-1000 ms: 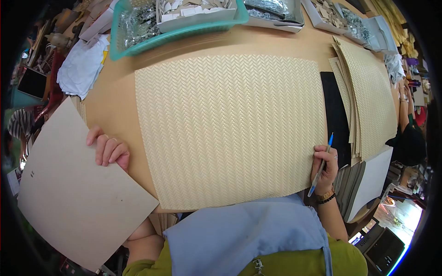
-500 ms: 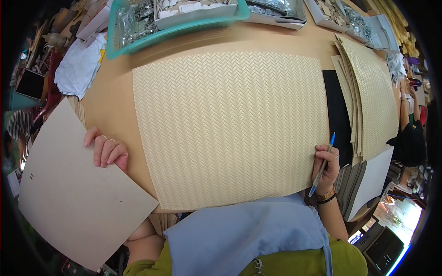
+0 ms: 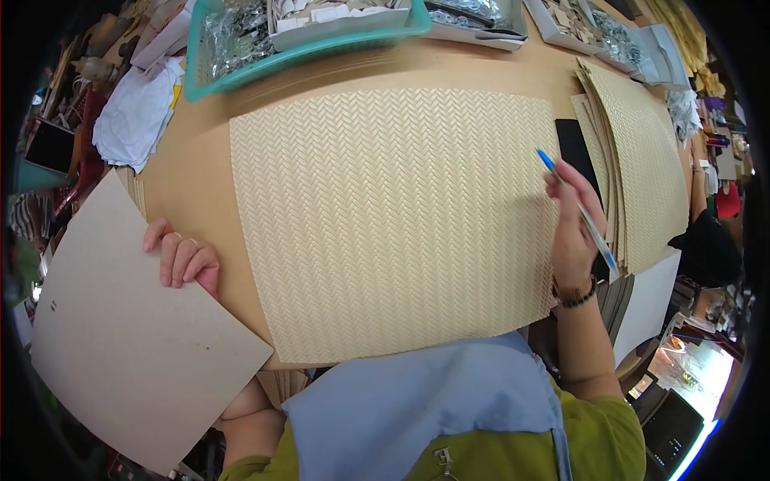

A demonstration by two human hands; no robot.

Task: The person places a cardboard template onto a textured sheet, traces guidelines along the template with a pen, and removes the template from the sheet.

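A cream sheet with a woven herringbone texture (image 3: pixel 393 224) lies flat in front of me on the table. My left hand (image 3: pixel 186 258) grips the edge of a grey cardboard sheet (image 3: pixel 136 345), which is tilted at the left beside the table edge; its fingers curl over the near face and the thumb is hidden behind. My right hand (image 3: pixel 574 228) is over the right edge of the woven sheet, fingers closed around a pen (image 3: pixel 589 220) with a blue cap end pointing up and left.
More woven sheets (image 3: pixel 646 160) are stacked at the right, with a black strip (image 3: pixel 575 148) beside them and pale boards (image 3: pixel 648 305) below. A teal basket (image 3: pixel 313 54) of small parts stands at the back. A white cloth (image 3: pixel 138 116) lies back left. Another person's arm (image 3: pixel 698 176) shows far right.
My right hand has moved up along the woven sheet's right edge, and the pen has swung to tilt left. My left hand and the cardboard have hardly moved.
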